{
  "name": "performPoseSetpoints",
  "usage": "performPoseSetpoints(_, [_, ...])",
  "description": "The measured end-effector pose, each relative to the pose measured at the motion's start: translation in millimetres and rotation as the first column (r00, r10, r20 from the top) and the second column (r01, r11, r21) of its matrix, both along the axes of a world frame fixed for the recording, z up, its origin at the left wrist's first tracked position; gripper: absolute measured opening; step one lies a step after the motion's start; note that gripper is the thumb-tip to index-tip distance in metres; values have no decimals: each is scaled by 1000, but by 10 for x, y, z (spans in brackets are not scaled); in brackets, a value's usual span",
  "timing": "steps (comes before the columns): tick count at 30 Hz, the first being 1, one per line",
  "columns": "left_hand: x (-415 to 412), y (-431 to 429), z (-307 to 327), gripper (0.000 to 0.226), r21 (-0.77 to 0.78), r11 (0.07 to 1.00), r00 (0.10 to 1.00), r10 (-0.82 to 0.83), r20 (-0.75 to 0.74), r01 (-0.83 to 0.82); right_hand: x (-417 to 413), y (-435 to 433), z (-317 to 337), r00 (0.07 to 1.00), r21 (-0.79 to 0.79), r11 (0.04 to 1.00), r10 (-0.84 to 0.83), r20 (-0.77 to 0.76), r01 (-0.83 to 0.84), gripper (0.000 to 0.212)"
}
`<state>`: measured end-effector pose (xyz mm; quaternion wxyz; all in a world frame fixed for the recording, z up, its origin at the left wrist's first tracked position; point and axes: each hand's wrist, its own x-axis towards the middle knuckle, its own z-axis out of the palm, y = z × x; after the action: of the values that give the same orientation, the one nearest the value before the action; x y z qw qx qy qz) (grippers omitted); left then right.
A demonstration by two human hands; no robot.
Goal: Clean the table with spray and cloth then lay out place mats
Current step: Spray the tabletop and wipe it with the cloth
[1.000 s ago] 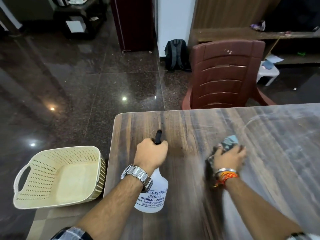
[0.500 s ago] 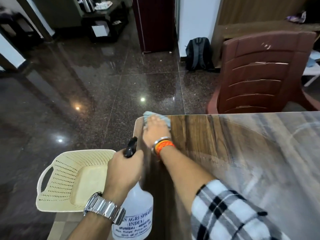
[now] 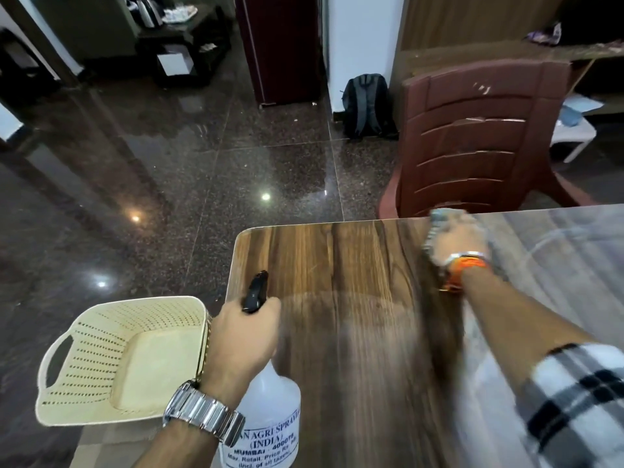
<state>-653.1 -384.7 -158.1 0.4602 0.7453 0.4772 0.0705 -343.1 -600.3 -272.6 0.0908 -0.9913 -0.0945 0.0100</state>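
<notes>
My left hand point(image 3: 243, 336) grips the neck of a white spray bottle point(image 3: 270, 420) with a black nozzle, held upright over the near left part of the dark wooden table point(image 3: 337, 265). My right hand point(image 3: 456, 241), blurred by motion, presses a grey-blue cloth point(image 3: 435, 221) onto the table near its far edge, right of the far left corner. A wet sheen covers the table's right side. No place mats are in view.
A cream perforated plastic basket point(image 3: 111, 359) sits just left of the table, beside my left wrist. A brown plastic chair point(image 3: 479, 140) stands at the table's far edge. A dark backpack point(image 3: 368, 106) leans on the wall beyond, on the glossy dark floor.
My right hand swept the cloth from mid-table to the far left corner, then back right along the far edge. The left hand kept holding the bottle near the left edge.
</notes>
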Motion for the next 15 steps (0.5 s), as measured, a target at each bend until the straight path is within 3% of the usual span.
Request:
performPoseSetpoints(1, [6,-33,18,24,-6,1000,1000,-3,3,3,86,-311,-43,998,-40,997,-61,-3,61,77])
performPoseSetpoints(3, [11,-60,49,23,-12,1000,1000,7,-5,-7,81,-551,-38,982,-33,983,-183,-55,181,69])
performPoseSetpoints(6, [-51,-113,98,23,-5,1000,1000,13,-6,-13,-122,-242,-8,968,-29,973,-229,-99,227,64])
performPoseSetpoints(10, [-246,-158,177,23,-4,998,998,56,-2,-56,-867,719,76,994,14,997,79,-74,-78,67])
performPoseSetpoints(12, [-359,-184,223,22,-11,997,997,71,-7,-71,-1550,1330,149,948,75,952,302,-101,-296,62])
performPoseSetpoints(15, [-520,-237,281,31,9,992,992,122,-10,-122,-2542,1919,276,701,145,719,694,-164,-679,65])
